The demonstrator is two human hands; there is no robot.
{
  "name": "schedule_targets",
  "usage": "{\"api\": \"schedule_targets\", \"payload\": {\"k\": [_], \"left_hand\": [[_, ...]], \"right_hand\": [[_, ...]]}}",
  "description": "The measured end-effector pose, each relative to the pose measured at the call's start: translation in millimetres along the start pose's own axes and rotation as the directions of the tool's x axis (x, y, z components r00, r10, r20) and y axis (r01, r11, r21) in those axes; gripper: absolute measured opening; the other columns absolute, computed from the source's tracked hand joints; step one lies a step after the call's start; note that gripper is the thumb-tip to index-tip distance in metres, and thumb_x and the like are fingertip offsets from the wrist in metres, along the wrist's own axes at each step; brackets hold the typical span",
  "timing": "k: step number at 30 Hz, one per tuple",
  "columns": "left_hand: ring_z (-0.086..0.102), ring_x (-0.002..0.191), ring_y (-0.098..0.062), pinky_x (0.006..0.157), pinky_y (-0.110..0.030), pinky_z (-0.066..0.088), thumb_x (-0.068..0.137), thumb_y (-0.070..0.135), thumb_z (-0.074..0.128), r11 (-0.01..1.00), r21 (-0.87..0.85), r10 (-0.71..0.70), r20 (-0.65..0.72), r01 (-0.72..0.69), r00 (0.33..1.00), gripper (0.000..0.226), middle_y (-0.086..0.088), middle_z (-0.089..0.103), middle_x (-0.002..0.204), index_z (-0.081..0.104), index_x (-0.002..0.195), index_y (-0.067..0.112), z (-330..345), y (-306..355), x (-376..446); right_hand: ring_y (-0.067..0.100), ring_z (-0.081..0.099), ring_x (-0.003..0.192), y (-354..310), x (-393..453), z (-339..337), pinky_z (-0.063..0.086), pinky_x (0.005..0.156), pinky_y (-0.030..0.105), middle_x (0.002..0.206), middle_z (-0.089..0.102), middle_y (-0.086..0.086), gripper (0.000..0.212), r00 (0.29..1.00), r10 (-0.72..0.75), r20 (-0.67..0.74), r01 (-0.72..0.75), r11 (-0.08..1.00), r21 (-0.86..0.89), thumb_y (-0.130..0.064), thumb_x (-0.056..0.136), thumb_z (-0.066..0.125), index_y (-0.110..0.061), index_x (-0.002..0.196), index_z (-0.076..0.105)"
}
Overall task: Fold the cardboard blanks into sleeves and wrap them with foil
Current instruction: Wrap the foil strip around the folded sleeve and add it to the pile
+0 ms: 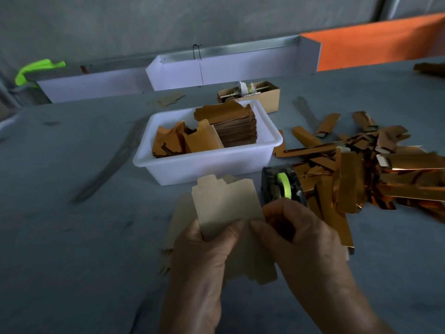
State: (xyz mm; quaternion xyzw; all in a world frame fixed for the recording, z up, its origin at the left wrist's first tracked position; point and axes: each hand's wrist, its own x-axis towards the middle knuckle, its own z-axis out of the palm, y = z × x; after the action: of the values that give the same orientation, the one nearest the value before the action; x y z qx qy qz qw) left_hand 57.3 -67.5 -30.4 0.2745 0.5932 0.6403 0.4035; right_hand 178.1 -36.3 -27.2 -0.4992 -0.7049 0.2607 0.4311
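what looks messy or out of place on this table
The shiny copper sleeves lie in a loose, crisscrossed heap right of the white tub, some against the tape dispenser. One flat blank sits alone behind the tub. Nothing looks damaged.

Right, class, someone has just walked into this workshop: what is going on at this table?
A person holds a flat cardboard blank in both hands, the left hand gripping its lower edge and the right hand pinching its right side. Behind it stand a tape dispenser and a white tub of stacked blanks. Foil-wrapped sleeves lie heaped on the right.
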Motion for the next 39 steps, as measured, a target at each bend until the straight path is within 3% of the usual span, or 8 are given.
{"api": "schedule_targets", "payload": {"k": [8,12,17,22,24,28,34,39], "left_hand": [[0.068,0.076,-0.042,0.069,-0.059,0.056,0.065,0.016,0.079,0.989,0.143,0.037,-0.051,-0.029,0.998,0.012,-0.016,0.071,0.071,0.074,0.075,0.021,3.6,2.6,-4.3],[0.062,0.056,-0.023,0.046,-0.032,0.053,0.075,0.007,0.069,0.991,0.125,0.046,-0.014,-0.044,0.999,0.011,-0.015,0.068,0.062,0.073,0.07,0.016,2.3,1.6,-6.0],[0.053,0.049,-0.006,0.046,-0.015,0.04,0.092,0.03,0.057,0.984,0.132,0.088,0.213,-0.118,0.973,0.031,0.005,0.06,0.052,0.067,0.065,0.019,-5.8,5.9,-7.0],[0.057,0.054,-0.004,0.05,-0.015,0.043,0.076,0.045,0.061,0.964,0.169,0.145,0.318,-0.207,0.937,0.024,0.008,0.062,0.057,0.067,0.074,0.022,-8.1,5.4,-5.7],[0.061,0.062,-0.009,0.055,-0.018,0.046,0.075,0.036,0.064,0.974,0.15,0.118,0.314,-0.172,0.942,0.024,0.003,0.066,0.065,0.068,0.08,0.013,-8.9,2.8,-4.5],[0.067,0.071,-0.015,0.062,-0.026,0.051,0.072,0.032,0.068,0.98,0.165,0.048,0.368,-0.116,0.929,0.023,-0.004,0.073,0.077,0.072,0.088,0.016,-7.3,0.3,-7.1],[0.069,0.068,-0.013,0.055,-0.021,0.049,0.065,0.035,0.078,0.988,0.153,-0.024,0.365,-0.035,0.931,0.023,-0.003,0.075,0.078,0.073,0.087,0.03,-2.2,5.0,-9.1],[0.064,0.057,-0.001,0.048,-0.01,0.044,0.072,0.028,0.069,0.983,0.173,-0.008,0.398,-0.066,0.918,0.025,0.005,0.072,0.068,0.077,0.095,0.022,-5.4,11.1,-11.5]], "right_hand": [[-0.001,0.05,0.053,-4.9,-9.4,8.1,0.04,0.05,0.004,0.063,0.047,-0.014,0.031,0.981,-0.192,-0.035,0.188,0.978,-0.093,-0.015,0.071,0.079,-0.026,0.084,0.054],[-0.003,0.054,0.058,-6.8,-13.5,8.4,0.037,0.051,0.0,0.066,0.052,-0.014,0.028,0.978,-0.209,0.028,0.208,0.978,0.036,-0.021,0.075,0.072,-0.03,0.09,0.05],[-0.001,0.06,0.068,-9.7,-13.0,2.5,0.048,0.057,0.008,0.082,0.059,-0.014,0.034,0.964,-0.239,0.114,0.231,0.97,0.076,-0.05,0.084,0.05,-0.026,0.108,0.055],[0.001,0.062,0.07,-5.7,-13.2,3.1,0.052,0.058,0.015,0.085,0.061,-0.014,0.021,0.971,-0.212,0.113,0.205,0.976,0.067,-0.031,0.086,0.056,-0.027,0.106,0.057],[0.002,0.063,0.07,-5.0,-13.6,1.0,0.052,0.057,0.017,0.078,0.063,-0.014,0.007,0.986,-0.124,0.115,0.11,0.986,0.122,-0.037,0.089,0.055,-0.034,0.094,0.057],[-0.004,0.06,0.077,0.2,-7.2,-2.7,0.051,0.062,0.014,0.083,0.063,-0.02,0.04,0.978,0.157,0.135,-0.184,0.96,0.213,-0.068,0.059,0.048,-0.039,0.086,0.055],[0.018,0.059,0.063,3.8,-2.5,-2.2,0.053,0.063,0.036,0.063,0.062,0.0,0.009,0.948,0.267,0.171,-0.316,0.841,0.44,-0.033,0.075,0.065,-0.025,0.072,0.067],[0.02,0.052,0.052,5.7,-1.8,-1.7,0.048,0.048,0.018,0.059,0.058,0.011,0.014,0.942,0.321,0.094,-0.323,0.803,0.501,-0.029,0.08,0.064,-0.019,0.07,0.064]]}}
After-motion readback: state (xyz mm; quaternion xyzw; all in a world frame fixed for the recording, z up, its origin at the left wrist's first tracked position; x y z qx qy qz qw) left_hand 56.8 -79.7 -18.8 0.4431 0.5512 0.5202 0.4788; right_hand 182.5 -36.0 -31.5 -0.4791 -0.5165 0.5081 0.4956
